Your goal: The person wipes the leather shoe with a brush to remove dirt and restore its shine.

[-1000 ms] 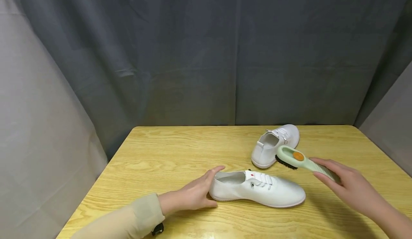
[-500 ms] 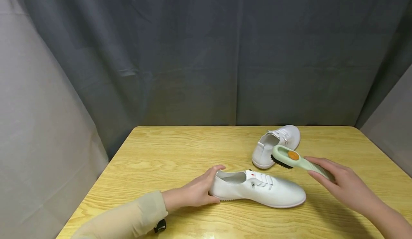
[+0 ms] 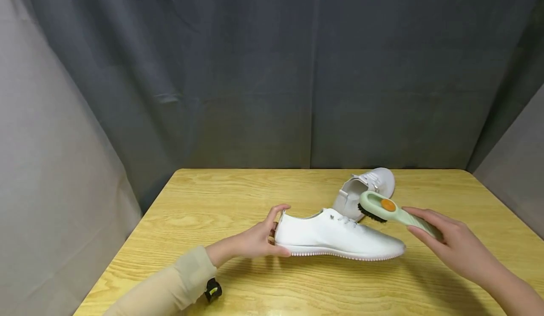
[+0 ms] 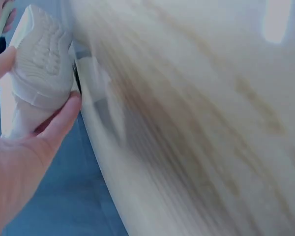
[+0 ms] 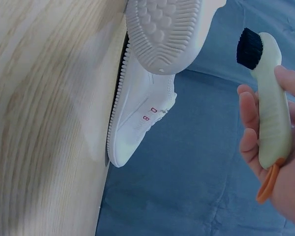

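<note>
My left hand [image 3: 257, 240] grips a white lace-up shoe [image 3: 331, 235] by its heel, thumb low by the sole and fingers behind. The shoe is raised off the table and tilted, its side facing me. Its ridged, studded sole [image 5: 160, 29] shows in the right wrist view. In my right hand [image 3: 459, 245] is a pale green shoe brush [image 3: 408, 217] with an orange button [image 3: 388, 205] and black bristles [image 5: 250, 49] facing down. The brush is held above the toe end, apart from the shoe. An orange loop [image 5: 269, 184] hangs from its handle.
Behind the held shoe, its white mate [image 3: 350, 200] rests upright on the wooden table [image 3: 238, 193], partly hidden by the held shoe and the brush. Dark grey curtain [image 3: 255, 70] hangs beyond the table's far edge, with pale cloth [image 3: 55, 165] at the left.
My left hand has lifted the shoe from the table and rolled it, so its side and sole edge now show. The brush has moved slightly left and holds nearly still.
</note>
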Action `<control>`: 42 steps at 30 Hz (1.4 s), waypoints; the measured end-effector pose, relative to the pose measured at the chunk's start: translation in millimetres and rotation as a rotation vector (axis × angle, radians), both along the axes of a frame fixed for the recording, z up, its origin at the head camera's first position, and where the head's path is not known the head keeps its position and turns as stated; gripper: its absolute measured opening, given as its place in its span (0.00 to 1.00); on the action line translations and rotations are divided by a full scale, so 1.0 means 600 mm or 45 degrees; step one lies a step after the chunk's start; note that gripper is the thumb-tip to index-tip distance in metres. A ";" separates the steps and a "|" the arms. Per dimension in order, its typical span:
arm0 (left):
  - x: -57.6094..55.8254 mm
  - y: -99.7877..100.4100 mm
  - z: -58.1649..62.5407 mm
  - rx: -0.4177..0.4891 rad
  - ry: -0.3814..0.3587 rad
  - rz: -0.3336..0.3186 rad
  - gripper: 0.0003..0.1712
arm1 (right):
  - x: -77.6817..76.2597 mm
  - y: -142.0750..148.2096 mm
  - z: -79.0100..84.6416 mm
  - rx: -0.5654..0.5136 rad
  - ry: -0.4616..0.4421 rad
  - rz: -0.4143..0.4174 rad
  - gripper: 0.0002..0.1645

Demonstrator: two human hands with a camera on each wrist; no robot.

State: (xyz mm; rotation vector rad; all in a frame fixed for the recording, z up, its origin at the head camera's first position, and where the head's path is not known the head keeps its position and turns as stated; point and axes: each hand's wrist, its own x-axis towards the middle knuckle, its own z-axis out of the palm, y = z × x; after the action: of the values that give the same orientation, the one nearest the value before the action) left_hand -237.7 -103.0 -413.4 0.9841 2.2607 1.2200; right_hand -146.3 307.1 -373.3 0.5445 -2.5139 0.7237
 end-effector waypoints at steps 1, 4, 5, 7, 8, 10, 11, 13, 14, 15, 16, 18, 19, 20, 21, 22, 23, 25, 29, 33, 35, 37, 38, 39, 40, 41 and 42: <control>-0.001 0.000 0.002 0.006 -0.033 0.001 0.55 | 0.000 0.000 0.000 -0.006 -0.004 0.004 0.24; -0.006 0.000 0.004 0.025 -0.152 -0.004 0.49 | 0.002 0.000 0.001 -0.016 -0.006 0.006 0.24; -0.007 0.001 0.004 0.035 -0.200 -0.008 0.47 | 0.002 0.001 0.001 -0.015 -0.001 0.006 0.24; -0.011 0.003 0.003 0.062 -0.289 -0.010 0.42 | 0.002 0.001 0.000 -0.012 0.010 0.007 0.25; -0.013 0.004 0.003 0.076 -0.324 -0.008 0.41 | 0.003 0.001 0.000 -0.008 0.017 0.006 0.25; -0.015 0.006 0.003 0.094 -0.369 0.001 0.41 | 0.003 0.002 -0.001 -0.003 0.027 0.003 0.25; -0.016 0.007 0.003 0.101 -0.378 0.003 0.42 | 0.003 0.002 -0.001 -0.002 0.028 0.000 0.25; -0.016 0.009 0.002 0.102 -0.376 0.005 0.45 | 0.004 0.002 0.000 -0.004 0.019 -0.010 0.25; -0.016 0.010 0.002 0.099 -0.366 0.006 0.47 | 0.005 0.002 0.000 -0.006 0.011 -0.015 0.25; -0.015 0.011 0.002 0.096 -0.350 0.004 0.48 | 0.005 0.002 0.000 -0.010 0.000 -0.018 0.25; -0.015 0.012 0.001 0.100 -0.337 0.004 0.49 | 0.006 0.002 0.001 -0.012 -0.008 -0.021 0.25; -0.014 0.014 0.000 0.100 -0.292 0.002 0.51 | 0.006 0.002 0.001 -0.013 -0.015 -0.020 0.25; -0.014 0.014 -0.001 0.102 -0.269 0.003 0.51 | 0.006 0.001 0.002 -0.013 -0.017 -0.017 0.25; -0.014 0.015 -0.001 0.102 -0.240 0.006 0.51 | 0.007 0.000 0.002 -0.012 -0.015 -0.015 0.25; -0.014 0.015 -0.001 0.104 -0.211 0.005 0.51 | 0.007 -0.001 0.003 -0.008 -0.004 -0.011 0.26; -0.014 0.015 0.000 0.104 -0.185 0.007 0.52 | 0.007 -0.003 0.003 -0.004 0.010 -0.008 0.26; -0.015 0.015 0.001 0.102 -0.158 0.008 0.52 | 0.007 -0.005 0.005 -0.003 0.021 0.000 0.26; -0.015 0.015 0.002 0.112 -0.138 0.014 0.52 | 0.006 -0.012 0.007 -0.005 0.043 0.025 0.27; -0.013 0.013 0.005 0.133 -0.159 0.027 0.50 | 0.002 -0.040 0.014 0.014 0.095 0.084 0.27; -0.009 0.011 0.009 0.138 -0.166 0.028 0.49 | -0.005 -0.080 0.021 0.077 0.177 0.163 0.29; -0.007 0.011 0.011 0.137 -0.157 0.024 0.49 | -0.009 -0.102 0.022 0.100 0.224 0.235 0.30; -0.006 0.012 0.012 0.135 -0.150 0.021 0.49 | -0.013 -0.124 0.022 0.106 0.254 0.316 0.29; -0.005 0.012 0.013 0.136 -0.147 0.019 0.49 | -0.015 -0.136 0.022 0.110 0.262 0.350 0.28; -0.005 0.012 0.013 0.136 -0.145 0.019 0.49 | -0.017 -0.147 0.021 0.118 0.271 0.381 0.26; -0.005 0.013 0.013 0.138 -0.143 0.016 0.50 | -0.019 -0.158 0.020 0.130 0.282 0.400 0.24; -0.005 0.014 0.012 0.142 -0.135 0.015 0.50 | -0.020 -0.168 0.019 0.138 0.290 0.422 0.22; -0.004 0.014 0.012 0.144 -0.134 0.015 0.50 | -0.022 -0.177 0.017 0.147 0.299 0.437 0.21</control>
State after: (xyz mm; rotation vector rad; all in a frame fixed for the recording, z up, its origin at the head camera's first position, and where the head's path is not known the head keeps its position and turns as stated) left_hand -240.2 -94.3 -406.2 0.9246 2.1396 1.3840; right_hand -159.4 201.0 -362.9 1.0558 -2.2767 0.5947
